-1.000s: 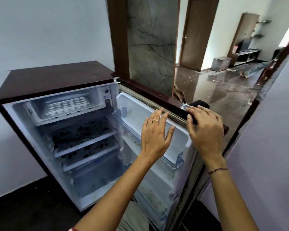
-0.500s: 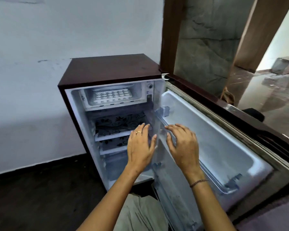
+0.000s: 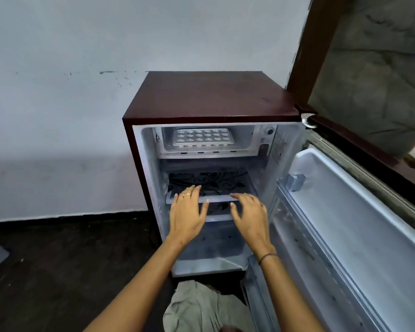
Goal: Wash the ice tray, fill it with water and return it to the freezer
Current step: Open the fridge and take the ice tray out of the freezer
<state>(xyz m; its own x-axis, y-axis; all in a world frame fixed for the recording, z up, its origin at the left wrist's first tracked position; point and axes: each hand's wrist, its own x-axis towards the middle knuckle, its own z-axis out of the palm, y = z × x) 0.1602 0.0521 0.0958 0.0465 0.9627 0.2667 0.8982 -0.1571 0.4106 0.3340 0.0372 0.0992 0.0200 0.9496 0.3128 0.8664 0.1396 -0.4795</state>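
A white ice tray (image 3: pixel 203 137) with many small cups lies flat in the freezer compartment (image 3: pixel 242 153) at the top of a small maroon fridge (image 3: pixel 209 97). The fridge door (image 3: pixel 359 226) stands wide open to the right. My left hand (image 3: pixel 186 216) and my right hand (image 3: pixel 249 218) hover side by side in front of the middle shelves, well below the tray, fingers spread, holding nothing.
Two glass shelves (image 3: pixel 209 198) with a black floral print sit under the freezer box. A door rack (image 3: pixel 295 202) juts out at the right. A white wall is behind, dark floor (image 3: pixel 58 271) to the left, and my knee in grey cloth (image 3: pixel 201 307) below.
Both hands left the open door's top edge and swung left to the front of the fridge interior. My view turned left, so the fridge now faces me squarely.
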